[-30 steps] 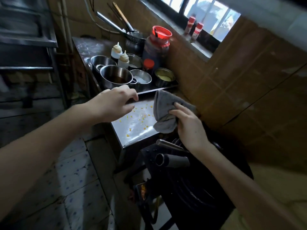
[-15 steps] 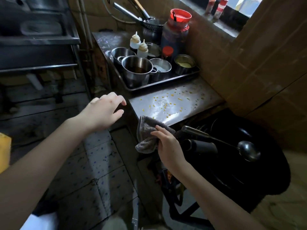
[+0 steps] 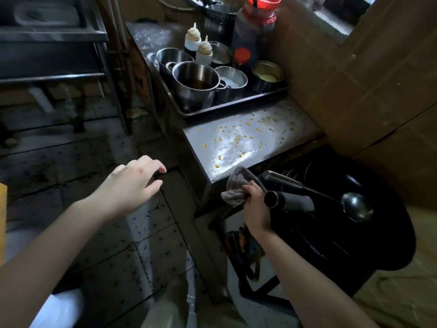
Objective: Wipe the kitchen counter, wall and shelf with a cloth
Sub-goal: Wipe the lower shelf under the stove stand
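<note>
A steel counter (image 3: 295, 129) carries scattered yellow droplets (image 3: 236, 140) across its near half. My right hand (image 3: 256, 204) grips a bunched grey cloth (image 3: 236, 188) just below the counter's near corner, against its front edge. My left hand (image 3: 132, 183) hovers over the floor to the left of the counter, fingers spread and holding nothing. The brown tiled wall (image 3: 354, 86) rises behind the counter on the right. A dark metal shelf (image 3: 52, 36) stands at the upper left.
A dark tray (image 3: 227, 106) at the counter's far end holds steel pots (image 3: 196, 84), two squeeze bottles (image 3: 204, 52) and a red-lidded jar (image 3: 257, 20). A black wok (image 3: 354, 209) with a steel ladle (image 3: 354, 205) sits right of my right hand. Speckled floor tiles lie below.
My right hand has dropped with the cloth from the counter top to its near corner. My left hand has drawn back from the tray and lowered over the floor. The view tilted down.
</note>
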The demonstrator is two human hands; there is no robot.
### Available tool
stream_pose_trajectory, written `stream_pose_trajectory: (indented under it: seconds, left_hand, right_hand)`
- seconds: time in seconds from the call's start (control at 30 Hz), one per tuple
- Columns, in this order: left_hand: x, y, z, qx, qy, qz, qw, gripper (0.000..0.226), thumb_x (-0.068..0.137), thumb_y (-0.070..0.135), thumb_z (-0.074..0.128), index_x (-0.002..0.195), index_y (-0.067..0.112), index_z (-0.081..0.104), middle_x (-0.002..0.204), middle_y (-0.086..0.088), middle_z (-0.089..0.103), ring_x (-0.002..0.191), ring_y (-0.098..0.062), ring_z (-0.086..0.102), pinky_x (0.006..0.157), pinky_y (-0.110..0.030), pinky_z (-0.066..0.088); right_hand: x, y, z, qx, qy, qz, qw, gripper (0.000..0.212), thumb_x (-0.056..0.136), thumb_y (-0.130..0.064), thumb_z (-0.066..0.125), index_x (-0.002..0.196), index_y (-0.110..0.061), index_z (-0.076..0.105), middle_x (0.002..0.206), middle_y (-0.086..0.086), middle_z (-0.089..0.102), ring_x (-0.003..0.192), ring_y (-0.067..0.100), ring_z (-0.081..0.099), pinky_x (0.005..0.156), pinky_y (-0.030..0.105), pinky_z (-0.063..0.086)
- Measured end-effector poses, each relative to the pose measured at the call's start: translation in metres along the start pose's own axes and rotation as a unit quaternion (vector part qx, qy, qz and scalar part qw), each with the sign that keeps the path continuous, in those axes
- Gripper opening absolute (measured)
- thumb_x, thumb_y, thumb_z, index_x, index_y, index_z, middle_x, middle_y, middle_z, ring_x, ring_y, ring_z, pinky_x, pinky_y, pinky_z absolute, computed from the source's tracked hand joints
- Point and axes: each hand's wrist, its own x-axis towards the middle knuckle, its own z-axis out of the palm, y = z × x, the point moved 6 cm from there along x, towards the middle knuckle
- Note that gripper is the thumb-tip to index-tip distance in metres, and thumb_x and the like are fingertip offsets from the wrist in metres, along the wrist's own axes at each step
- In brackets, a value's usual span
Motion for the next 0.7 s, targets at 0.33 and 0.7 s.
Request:
stream_pose_trajectory:
  seconds: [0.33,0.7]
  left_hand:
    - [-0.002,-0.018,0.000,-0.037,-0.003,-0.008,0.999,0.021,0.093,0.032,0.047,0.114,0.034,0.050,0.121,0.013,0.049,0.108,-0.014,0.051,0.095,-0.036,0.038]
    - [0.014,-0.020,0.001,-0.045,-0.009,0.000,0.999,0.021,0.093,0.034,0.048,0.114,0.035,0.051,0.120,0.015,0.050,0.107,-0.012,0.051,0.095,-0.035,0.038]
  right_hand:
    - [0.033,0.047,0.022,-0.035,-0.036,0.126,0.991,0.040,0.092,-0.004,0.040,0.130,-0.005,0.051,0.138,0.015,0.046,0.128,0.031,0.042,0.109,0.039,0.035]
    - [0.057,0.045,0.022,-0.131,0.020,0.102,0.986,0.038,0.092,-0.005,0.049,0.130,-0.006,0.044,0.132,0.015,0.052,0.127,0.028,0.046,0.108,0.038,0.034]
